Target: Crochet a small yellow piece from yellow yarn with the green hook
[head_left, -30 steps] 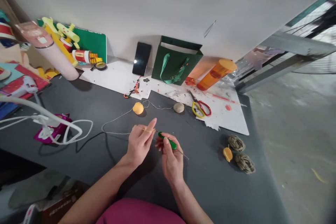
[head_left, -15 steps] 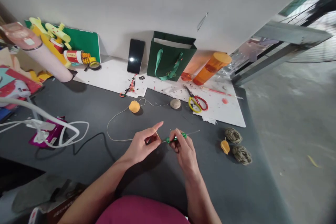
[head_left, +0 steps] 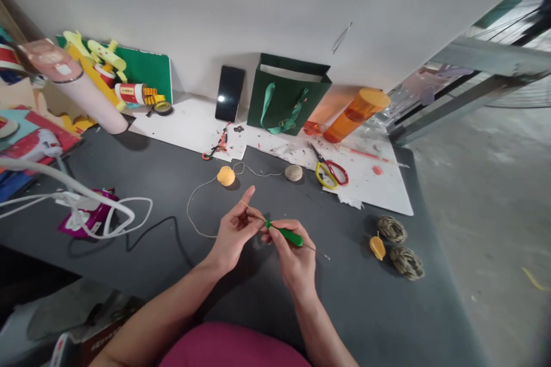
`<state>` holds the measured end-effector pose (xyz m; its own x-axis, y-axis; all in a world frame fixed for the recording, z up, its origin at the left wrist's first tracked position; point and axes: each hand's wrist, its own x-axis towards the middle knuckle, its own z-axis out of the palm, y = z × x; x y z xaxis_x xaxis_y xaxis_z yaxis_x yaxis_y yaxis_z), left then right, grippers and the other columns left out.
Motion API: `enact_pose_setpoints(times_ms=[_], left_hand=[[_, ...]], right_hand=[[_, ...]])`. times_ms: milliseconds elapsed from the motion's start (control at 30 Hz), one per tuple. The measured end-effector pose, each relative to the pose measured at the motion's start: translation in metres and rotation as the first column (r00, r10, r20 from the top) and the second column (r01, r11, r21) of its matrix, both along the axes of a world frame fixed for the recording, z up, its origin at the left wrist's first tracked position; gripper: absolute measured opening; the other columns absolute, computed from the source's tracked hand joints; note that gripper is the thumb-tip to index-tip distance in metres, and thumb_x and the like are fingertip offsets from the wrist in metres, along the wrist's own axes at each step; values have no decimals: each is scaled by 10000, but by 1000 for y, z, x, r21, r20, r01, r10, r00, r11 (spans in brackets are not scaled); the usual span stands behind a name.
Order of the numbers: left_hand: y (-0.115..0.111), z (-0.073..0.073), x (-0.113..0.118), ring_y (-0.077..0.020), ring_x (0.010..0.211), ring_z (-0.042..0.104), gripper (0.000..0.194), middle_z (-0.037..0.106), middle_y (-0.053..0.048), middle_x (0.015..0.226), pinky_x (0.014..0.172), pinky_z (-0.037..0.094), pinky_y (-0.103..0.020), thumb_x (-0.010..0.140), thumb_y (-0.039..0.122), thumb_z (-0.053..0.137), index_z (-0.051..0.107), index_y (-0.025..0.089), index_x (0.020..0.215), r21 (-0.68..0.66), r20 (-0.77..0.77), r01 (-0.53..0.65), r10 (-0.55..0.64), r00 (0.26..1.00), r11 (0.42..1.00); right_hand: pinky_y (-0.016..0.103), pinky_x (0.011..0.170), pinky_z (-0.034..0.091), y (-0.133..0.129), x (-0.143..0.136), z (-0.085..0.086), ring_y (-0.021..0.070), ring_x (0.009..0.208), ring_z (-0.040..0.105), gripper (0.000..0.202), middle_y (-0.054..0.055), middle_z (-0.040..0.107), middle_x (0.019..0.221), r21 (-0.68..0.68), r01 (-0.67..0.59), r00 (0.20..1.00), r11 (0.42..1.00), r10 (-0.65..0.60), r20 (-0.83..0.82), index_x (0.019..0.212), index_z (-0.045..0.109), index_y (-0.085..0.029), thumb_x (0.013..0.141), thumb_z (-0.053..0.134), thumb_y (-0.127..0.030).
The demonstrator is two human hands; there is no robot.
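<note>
Clock directions run from the hands, twelve straight ahead. One green-handled tool point(head_left: 289, 235) sits in the right hand point(head_left: 298, 258), thumb and fingers gripping its handle, a thin metal shaft pointing out toward four. The left hand point(head_left: 232, 236) pinches one pale strand point(head_left: 187, 210) beside the tool's other end, index finger raised; fingers hide the tip. Two balls lie ahead: a yellow ball point(head_left: 226, 176) at eleven, a beige ball point(head_left: 293, 172) at one. The strand curves out between nine and ten and crosses the desk point(head_left: 146, 178) to the yellow ball; a line links both balls. Two grey-green bundles point(head_left: 399, 246) and one small yellow piece point(head_left: 377, 248) lie at three. One pair of scissors point(head_left: 331, 176) lies near two, one green bag point(head_left: 286, 97) stands at twelve, one orange bottle point(head_left: 357, 114) leans at one, and white cables point(head_left: 142, 212) clutter nine.
</note>
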<state>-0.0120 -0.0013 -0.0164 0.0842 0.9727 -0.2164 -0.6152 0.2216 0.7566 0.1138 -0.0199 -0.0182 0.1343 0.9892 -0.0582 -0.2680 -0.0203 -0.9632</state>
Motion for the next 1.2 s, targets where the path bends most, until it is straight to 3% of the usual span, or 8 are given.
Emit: enact_pose_setpoints(times_ms=[100, 200, 400, 567, 800, 1200], left_hand=[[-2, 1, 3, -91, 654, 556, 748, 639, 44, 728, 647, 467, -238, 723, 247, 869, 589, 260, 1417, -36, -4, -60, 60, 998, 998], [-3, 3, 4, -82, 655, 558, 745, 631, 51, 719, 652, 464, -228, 694, 225, 888, 617, 243, 1387, -97, 44, -68, 73, 996, 993], [-1, 3, 3, -84, 643, 557, 716, 637, 54, 702, 666, 453, -248, 664, 215, 895, 658, 235, 1339, -171, 165, 12, 17, 986, 985], [1, 2, 0, -79, 650, 524, 719, 613, 63, 681, 697, 417, -254, 663, 188, 882, 656, 231, 1344, -180, 115, -12, 33, 993, 984], [1, 4, -2, -70, 651, 504, 759, 587, 71, 687, 707, 384, -255, 646, 156, 876, 637, 201, 1365, -216, 131, 23, 5, 991, 976], [2, 1, -6, -51, 602, 474, 620, 555, 87, 645, 671, 364, -220, 633, 160, 908, 726, 226, 1223, -256, 263, 125, -56, 963, 959]], right_hand=[[281, 626, 586, -7, -5, -4, 155, 632, 699, 107, 19, 730, 769, 162, 65, 962, 985, -105, 252, 873, 726, -220, 880, 732, -327], [304, 660, 595, -10, -10, -9, 173, 703, 703, 132, 51, 746, 872, 189, 103, 926, 977, -163, 340, 989, 740, -219, 912, 686, -312], [283, 657, 547, -8, -17, -21, 148, 724, 633, 123, 25, 706, 853, 110, 124, 988, 986, -133, 81, 981, 795, -272, 886, 720, -290], [276, 611, 488, -2, -17, -24, 143, 698, 586, 130, 19, 695, 830, 36, 173, 984, 984, -171, -53, 905, 824, -285, 776, 816, -301], [354, 742, 552, 1, -12, -25, 192, 782, 697, 133, 45, 794, 880, 1, 154, 983, 988, -153, -101, 887, 807, -250, 775, 813, -322], [329, 603, 568, -1, -3, -17, 205, 665, 752, 196, 58, 805, 830, 83, 175, 983, 981, -178, 37, 988, 680, -199, 903, 703, -374]])
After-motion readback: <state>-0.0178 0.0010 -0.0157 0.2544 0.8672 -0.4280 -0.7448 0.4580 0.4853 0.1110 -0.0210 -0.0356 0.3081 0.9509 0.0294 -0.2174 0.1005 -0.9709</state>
